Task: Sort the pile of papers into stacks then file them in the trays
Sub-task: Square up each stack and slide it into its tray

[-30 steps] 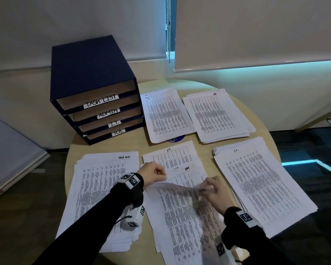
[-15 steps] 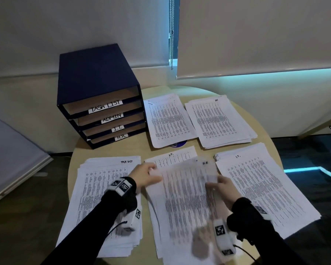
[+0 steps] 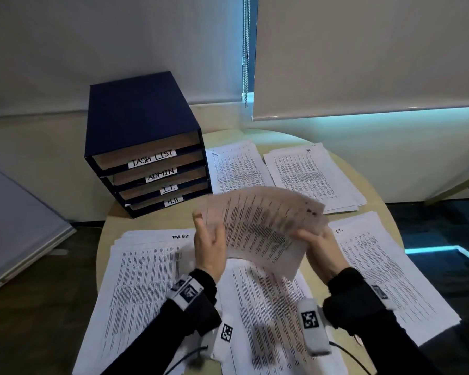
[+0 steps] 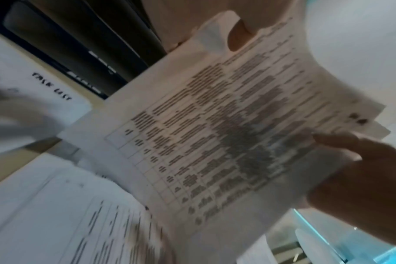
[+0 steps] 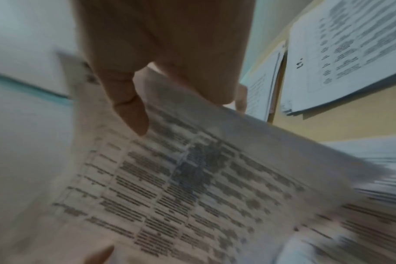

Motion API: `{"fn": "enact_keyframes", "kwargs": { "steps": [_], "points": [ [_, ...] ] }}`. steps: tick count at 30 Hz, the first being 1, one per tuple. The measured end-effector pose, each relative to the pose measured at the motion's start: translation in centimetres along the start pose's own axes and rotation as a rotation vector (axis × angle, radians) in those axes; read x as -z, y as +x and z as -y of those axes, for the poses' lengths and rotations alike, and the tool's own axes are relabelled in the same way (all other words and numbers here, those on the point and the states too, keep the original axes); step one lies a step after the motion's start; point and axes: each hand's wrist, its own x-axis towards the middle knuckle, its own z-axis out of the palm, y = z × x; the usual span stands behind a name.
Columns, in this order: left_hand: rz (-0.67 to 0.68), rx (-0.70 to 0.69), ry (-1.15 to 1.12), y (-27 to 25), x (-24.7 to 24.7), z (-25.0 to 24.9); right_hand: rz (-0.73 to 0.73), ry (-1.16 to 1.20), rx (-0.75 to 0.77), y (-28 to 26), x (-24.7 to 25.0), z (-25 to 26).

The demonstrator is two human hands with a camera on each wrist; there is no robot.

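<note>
The sheet, flat on the middle pile a second ago, is now lifted above the table. Right hand grip pinches its 3 o'clock edge; left hand is relaxed at 9. Marked HR, it likely goes to the 1 o'clock stack.

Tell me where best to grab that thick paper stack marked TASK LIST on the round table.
Probably the thick white paper stack marked TASK LIST is best taken by its two long side edges, from the near side, with both hands. It lies flat and fanned on the beige round table, and its near-left corner overhangs the rim, so fingers can slide under there.
</note>
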Motion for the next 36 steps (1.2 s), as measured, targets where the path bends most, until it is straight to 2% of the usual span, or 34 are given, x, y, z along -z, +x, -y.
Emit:
{"fn": "enact_keyframes", "kwargs": {
  "steps": [4,6,10,14,17,19,21,24,29,32,33,35,36],
  "points": [
    [-0.001,0.023,0.123,-0.5,-0.9,2.8,-0.099,-0.045,-0.075,1.2,-0.4,-3.2],
    [-0.012,0.086,0.154,0.3,-1.0,4.1,-0.128,-0.067,-0.109,1.8,-0.4,-4.7],
    [-0.011,0.16,0.217,2.6,-0.9,5.7,-0.238,-0.244,-0.179,2.8,0.3,-7.1],
    [0.001,0.276,0.216,5.0,-1.0,7.2,-0.126,-0.666,-0.262,2.5,2.1,-8.2],
    [0.118,0.361,0.42,5.9,-1.8,8.3,-0.075,-0.642,-0.335,3.5,4.0,-7.8],
    [0.206,0.325,0.544,5.9,-2.5,8.6,-0.169,-0.616,-0.34,5.3,5.7,-6.6],
    [0.306,0.2,0.699,5.2,-2.7,8.6,-0.277,-0.6,-0.341,7.5,7.7,-4.7],
    [0.474,0.056,0.961,4.3,-2.1,9.5,-0.314,-0.617,-0.356,11.4,10.9,-1.8],
    [0.616,0.0,1.226,3.2,-0.5,9.7,-0.476,-0.632,-0.35,16.1,14.0,0.8],
    [0.672,-0.025,1.288,2.8,-0.1,10.1,-0.551,-0.379,-0.307,16.9,13.0,1.7],
    [0.688,-0.025,1.291,2.7,-0.1,10.3,-0.574,-0.362,-0.284,16.9,12.7,1.6],
    [0.687,-0.034,1.255,2.5,-0.1,10.4,-0.601,-0.621,-0.226,16.1,11.7,1.3],
    [0.664,-0.044,1.215,2.4,-0.2,10.2,-0.555,-0.724,-0.211,15.3,11.0,0.7]
  ]
}}
